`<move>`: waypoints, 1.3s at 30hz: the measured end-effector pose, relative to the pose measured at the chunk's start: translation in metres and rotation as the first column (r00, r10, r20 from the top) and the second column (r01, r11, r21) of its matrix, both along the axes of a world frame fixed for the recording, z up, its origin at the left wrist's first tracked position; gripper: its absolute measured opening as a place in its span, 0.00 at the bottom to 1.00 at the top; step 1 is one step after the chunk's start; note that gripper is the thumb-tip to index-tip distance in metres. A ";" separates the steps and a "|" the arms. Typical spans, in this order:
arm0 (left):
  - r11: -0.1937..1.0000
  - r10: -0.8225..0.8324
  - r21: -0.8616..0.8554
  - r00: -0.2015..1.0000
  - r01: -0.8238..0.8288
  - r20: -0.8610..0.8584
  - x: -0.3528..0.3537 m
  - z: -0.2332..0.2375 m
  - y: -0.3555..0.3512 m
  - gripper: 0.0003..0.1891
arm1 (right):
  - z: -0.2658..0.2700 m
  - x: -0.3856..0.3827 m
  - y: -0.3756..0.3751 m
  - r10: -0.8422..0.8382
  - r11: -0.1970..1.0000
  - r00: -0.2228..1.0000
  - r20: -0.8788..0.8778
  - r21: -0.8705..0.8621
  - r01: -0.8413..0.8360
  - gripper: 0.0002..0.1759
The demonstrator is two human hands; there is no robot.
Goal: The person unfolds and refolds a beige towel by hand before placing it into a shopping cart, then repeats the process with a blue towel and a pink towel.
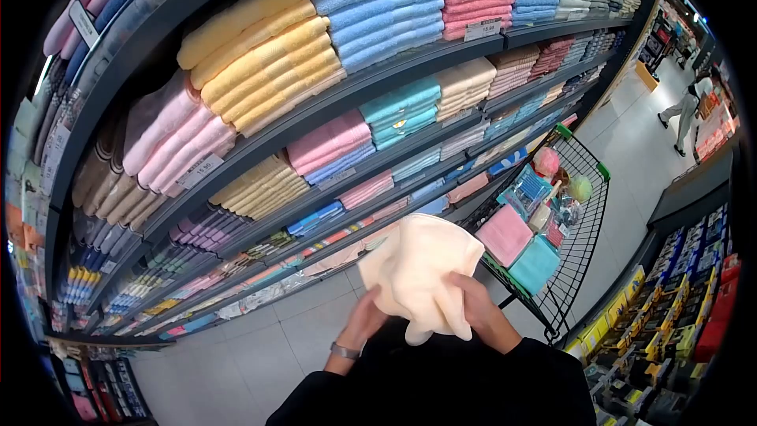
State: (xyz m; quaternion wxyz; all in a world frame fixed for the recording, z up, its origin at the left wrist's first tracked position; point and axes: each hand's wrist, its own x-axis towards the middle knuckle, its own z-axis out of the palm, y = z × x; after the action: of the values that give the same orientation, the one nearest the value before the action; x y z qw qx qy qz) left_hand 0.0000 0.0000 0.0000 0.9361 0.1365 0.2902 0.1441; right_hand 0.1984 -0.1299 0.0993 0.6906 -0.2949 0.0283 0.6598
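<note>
A cream towel (418,268), loosely bunched with its lower corners hanging, is held in front of my body. On its left edge my left hand (365,319) grips the cloth, fingers mostly hidden behind it; a band circles that wrist. Across from it, my right hand (475,304) pinches the right side of the towel with the thumb on top. Just right of the towel, a pink folded towel (505,234) and a teal folded towel (535,263) lie in a shopping cart (584,225).
Shelves (410,59) of folded towels in yellow, blue, pink and other colours curve along the left. Farther up the cart are several packaged goods (527,192). At lower right stands another rack of packaged items (670,331). A person (688,106) walks in the far aisle.
</note>
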 end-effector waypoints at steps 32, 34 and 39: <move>0.086 0.269 0.933 0.893 0.350 -0.360 0.006 0.116 -0.018 0.14 | -0.015 -0.057 0.030 0.227 0.921 0.787 0.574 0.136 -0.365 0.26; 0.163 0.229 0.951 0.928 0.262 -0.295 0.004 0.109 -0.016 0.13 | -0.011 -0.057 0.028 0.240 0.927 0.810 0.534 0.121 -0.355 0.26; 0.116 0.251 0.969 0.937 0.220 -0.243 0.007 0.093 -0.013 0.14 | -0.012 -0.059 0.031 0.189 0.945 0.784 0.591 0.107 -0.308 0.22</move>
State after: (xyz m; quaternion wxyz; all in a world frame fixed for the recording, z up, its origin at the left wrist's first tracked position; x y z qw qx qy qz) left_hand 0.0072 -0.0134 0.0931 0.5356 0.7437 0.2823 0.2834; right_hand 0.1398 -0.0992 0.0874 0.5992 -0.4107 -0.2854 0.6251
